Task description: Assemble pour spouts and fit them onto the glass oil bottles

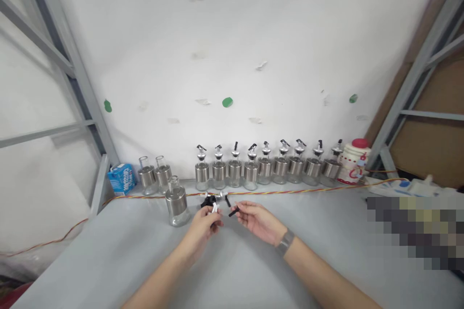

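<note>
My left hand (208,223) is closed on a silver pourer top (214,207), and its fingers hide the lower part. Between the fingertips of my right hand (255,218) is a small black piece (234,212), stick-shaped, held a little apart from the pourer top. Just beyond both hands, more silver and black pourer tops (210,199) lie on the table. To the left of my left hand stands a glass bottle (177,205) with a steel band and an uncovered neck.
Along the wall runs a row of several banded bottles (235,174) fitted with pourers. Two topless bottles (147,177) stand beside a blue carton (122,178) at left. A white jar with a red lid (354,161) ends the row. A twisted cable (275,192) crosses the grey table (232,270).
</note>
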Demonstrator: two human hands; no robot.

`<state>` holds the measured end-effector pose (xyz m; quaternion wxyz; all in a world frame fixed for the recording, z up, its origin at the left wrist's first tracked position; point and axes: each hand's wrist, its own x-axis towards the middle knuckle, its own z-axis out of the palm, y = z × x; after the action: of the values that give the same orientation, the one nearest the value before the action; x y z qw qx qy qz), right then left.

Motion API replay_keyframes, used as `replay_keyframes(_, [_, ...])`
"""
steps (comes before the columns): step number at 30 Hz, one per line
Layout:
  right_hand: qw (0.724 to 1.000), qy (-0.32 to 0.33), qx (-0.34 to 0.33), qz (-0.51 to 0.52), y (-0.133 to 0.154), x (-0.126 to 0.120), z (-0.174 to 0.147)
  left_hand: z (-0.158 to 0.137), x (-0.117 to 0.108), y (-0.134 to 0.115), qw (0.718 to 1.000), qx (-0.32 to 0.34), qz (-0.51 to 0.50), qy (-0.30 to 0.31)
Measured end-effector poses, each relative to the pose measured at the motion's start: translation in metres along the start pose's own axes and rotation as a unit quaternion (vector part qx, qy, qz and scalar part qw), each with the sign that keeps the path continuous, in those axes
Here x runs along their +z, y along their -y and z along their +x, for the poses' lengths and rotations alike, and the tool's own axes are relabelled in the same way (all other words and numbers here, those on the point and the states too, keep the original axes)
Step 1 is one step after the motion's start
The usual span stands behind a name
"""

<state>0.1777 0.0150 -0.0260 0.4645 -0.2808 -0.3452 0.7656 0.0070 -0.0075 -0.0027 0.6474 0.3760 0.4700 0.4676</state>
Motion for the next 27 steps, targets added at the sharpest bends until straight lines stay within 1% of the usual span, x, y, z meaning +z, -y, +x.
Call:
replay_keyframes(2, [1.0,0.01,0.004,0.009,0.0,0.002,-0.001,-0.003,0.002,0.0,1.0,-0.009,0.015,0.007])
replay_keyframes(5, [1.0,0.022,-0.008,0.006,0.001,0.007,-0.004,-0.004,0.003,0.002,0.998,-0.005,0.055,0.039])
replay_keyframes(9, [1.0,0.02,-0.023,-0.003,0.002,0.012,-0.007,0.001,0.003,0.009,0.984,0.052,0.154,0.066])
replay_keyframes(11, [1.0,0.02,-0.019,-0.007,0.001,0.013,-0.007,0.004,0.002,0.012,0.972,0.082,0.213,0.062])
replay_keyframes(13, [0.999,0.022,-0.02,-0.015,0.0,0.013,-0.006,0.007,0.001,0.014,0.958,0.11,0.26,0.045])
replay_keyframes(16, [0.998,0.014,-0.037,-0.058,-0.001,0.012,-0.004,0.006,0.001,0.016,0.938,0.152,0.31,0.028])
replay_keyframes(19, [0.988,0.0,-0.046,-0.147,0.0,0.012,-0.003,0.002,0.002,0.016,0.924,0.174,0.334,0.059])
replay_keyframes(21, [0.982,0.008,-0.035,-0.184,0.003,0.013,-0.005,-0.001,0.003,0.014,0.926,0.159,0.329,0.091])
replay_keyframes(22, [0.982,0.014,-0.028,-0.187,0.004,0.013,-0.006,-0.002,0.003,0.013,0.93,0.144,0.323,0.106])
replay_keyframes(25, [0.988,0.014,-0.009,-0.156,0.008,0.016,-0.01,-0.004,0.003,0.01,0.942,0.085,0.292,0.141])
replay_keyframes(27, [0.99,0.009,-0.002,-0.142,0.01,0.017,-0.011,-0.004,0.002,0.009,0.947,0.075,0.271,0.154])
